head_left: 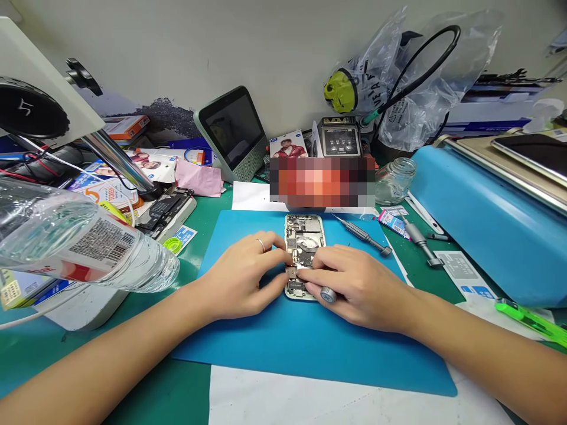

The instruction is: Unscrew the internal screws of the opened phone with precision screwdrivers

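An opened phone (305, 227) lies upright on a blue mat (283, 336), its inner boards, battery area and a round coil-like part showing. My left hand (248, 274), with a ring on one finger, has its bent fingertips and thumb on the phone's left edge and lower inside. From the right, my right hand (354, 286) reaches over the phone, fingertips close together at its lower middle. A screwdriver (328, 294) is tucked in that hand; only its grey knob end shows. Whatever small part lies under the fingertips is hidden.
Another screwdriver (361, 235) lies on the mat's upper right, with a grey driver (420, 243) beyond it. A water bottle (101, 242) juts in at left. A glass jar (396, 182), smart display (234, 136) and green cutter (531, 319) surround the mat.
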`<state>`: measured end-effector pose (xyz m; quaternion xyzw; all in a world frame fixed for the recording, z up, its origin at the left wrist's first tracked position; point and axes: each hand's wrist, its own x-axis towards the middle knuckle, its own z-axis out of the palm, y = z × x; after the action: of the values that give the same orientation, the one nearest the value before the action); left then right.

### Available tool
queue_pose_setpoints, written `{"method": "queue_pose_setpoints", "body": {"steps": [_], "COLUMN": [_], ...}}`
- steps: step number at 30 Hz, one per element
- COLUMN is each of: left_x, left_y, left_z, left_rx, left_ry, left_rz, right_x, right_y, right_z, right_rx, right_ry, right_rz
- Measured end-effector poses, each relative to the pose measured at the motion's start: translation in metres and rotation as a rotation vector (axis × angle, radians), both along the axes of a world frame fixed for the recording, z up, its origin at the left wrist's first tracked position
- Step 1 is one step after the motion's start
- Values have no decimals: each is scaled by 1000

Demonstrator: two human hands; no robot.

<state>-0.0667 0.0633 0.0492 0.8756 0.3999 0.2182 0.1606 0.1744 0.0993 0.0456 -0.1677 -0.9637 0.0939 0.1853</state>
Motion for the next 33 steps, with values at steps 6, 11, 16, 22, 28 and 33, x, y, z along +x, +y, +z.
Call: {"method": "queue_pose_setpoints", "body": {"steps": [6,11,16,22,28,33], "left_x": [-1,2,4,4,4,5], "left_y": [0,0,0,0,1,0], "left_z": [0,-1,-2,-1,0,1], "left_rx": [25,30,25,20,16,18], "left_ry": [-3,41,78,96,114,126], "left_rz": [122,157,151,132,115,96], "right_x": [-1,0,-1,0,0,-1], "right_y": [1,1,0,0,-1,0], "right_z": [1,0,-1,-1,0,0], "right_rx": [-1,-1,14,36,23,11], "right_ry": [7,13,16,-8,-20,-21], "right_rz": [-4,1,-3,-3,-6,-6]}}
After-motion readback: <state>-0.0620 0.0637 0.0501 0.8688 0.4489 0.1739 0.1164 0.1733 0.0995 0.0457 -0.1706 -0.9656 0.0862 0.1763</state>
